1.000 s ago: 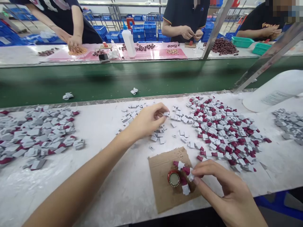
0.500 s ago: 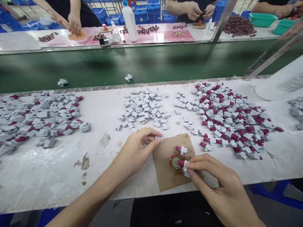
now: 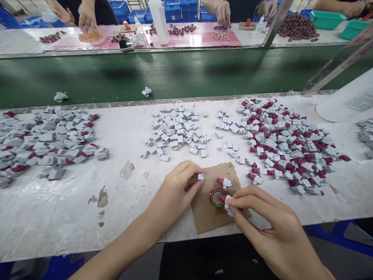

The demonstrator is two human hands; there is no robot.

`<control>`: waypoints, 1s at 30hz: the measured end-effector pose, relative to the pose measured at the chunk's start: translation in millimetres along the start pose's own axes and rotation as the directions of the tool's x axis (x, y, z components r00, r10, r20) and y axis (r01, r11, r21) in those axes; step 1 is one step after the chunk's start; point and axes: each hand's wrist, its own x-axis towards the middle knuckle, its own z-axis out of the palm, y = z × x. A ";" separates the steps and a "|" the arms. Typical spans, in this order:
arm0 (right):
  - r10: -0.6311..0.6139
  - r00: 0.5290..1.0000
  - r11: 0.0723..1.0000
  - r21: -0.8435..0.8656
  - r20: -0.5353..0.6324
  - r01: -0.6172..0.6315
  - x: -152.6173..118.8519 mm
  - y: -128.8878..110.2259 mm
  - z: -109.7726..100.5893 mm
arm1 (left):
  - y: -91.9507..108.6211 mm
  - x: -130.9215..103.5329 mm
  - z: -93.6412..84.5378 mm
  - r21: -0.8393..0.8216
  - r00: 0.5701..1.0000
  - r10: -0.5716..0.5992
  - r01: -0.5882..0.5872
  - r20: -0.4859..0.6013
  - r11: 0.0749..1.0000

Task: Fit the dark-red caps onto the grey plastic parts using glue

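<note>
My left hand (image 3: 177,190) pinches a small grey block (image 3: 201,177) between thumb and forefinger, over the left edge of a brown cardboard square (image 3: 208,216). My right hand (image 3: 262,221) grips a red-and-grey part (image 3: 225,200) and holds its red tip over a red bottle cap (image 3: 215,196) on the cardboard. Another red-and-grey part (image 3: 223,181) lies on the cardboard just above the cap. A pile of small grey blocks (image 3: 176,130) sits beyond my left hand.
A big heap of red-and-grey parts (image 3: 285,146) lies to the right, another heap (image 3: 43,144) to the left. A white bottle (image 3: 346,99) lies at the far right. A green conveyor belt (image 3: 175,74) runs behind, with other people's hands working at the far table.
My left hand drew back from the grey pile to the cardboard with one grey block. My right hand shifted its part onto the bottle cap. The view tilted down.
</note>
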 end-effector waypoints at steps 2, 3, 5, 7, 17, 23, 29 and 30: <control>-0.011 1.000 1.000 -0.001 0.006 0.011 0.3 0.3 -0.3 | 3.9 1.6 -3.3 -0.016 1.000 -0.020 0.020 0.017 1.000; -0.013 1.000 1.000 0.000 0.009 0.013 0.7 0.5 -0.2 | 6.1 2.6 -4.7 -0.018 1.000 -0.025 0.025 0.018 1.000; -0.016 1.000 1.000 -0.001 0.008 0.016 2.0 0.3 0.2 | 10.1 5.1 -7.0 -0.022 1.000 -0.021 0.021 0.007 1.000; -0.013 1.000 1.000 -0.005 0.009 0.013 3.3 -1.0 0.6 | 12.5 7.8 -8.0 -0.045 1.000 -0.013 0.012 -0.011 0.999; 0.220 0.965 0.930 0.330 -0.144 -0.163 9.8 14.2 -12.4 | 27.3 26.1 -12.0 -0.452 0.971 -0.216 0.241 0.106 0.859; 0.394 0.914 0.621 0.761 -0.095 -0.188 30.8 29.4 -14.2 | 51.5 41.8 -7.1 -0.678 0.951 -0.177 0.305 0.253 0.669; 0.400 0.914 0.562 0.805 -0.065 -0.189 38.1 30.8 -11.4 | 57.7 47.7 0.8 -0.722 0.950 -0.174 0.310 0.259 0.619; 0.398 0.915 0.574 0.796 -0.065 -0.193 37.9 31.7 -11.5 | 57.4 47.9 1.2 -0.720 0.949 -0.178 0.313 0.259 0.619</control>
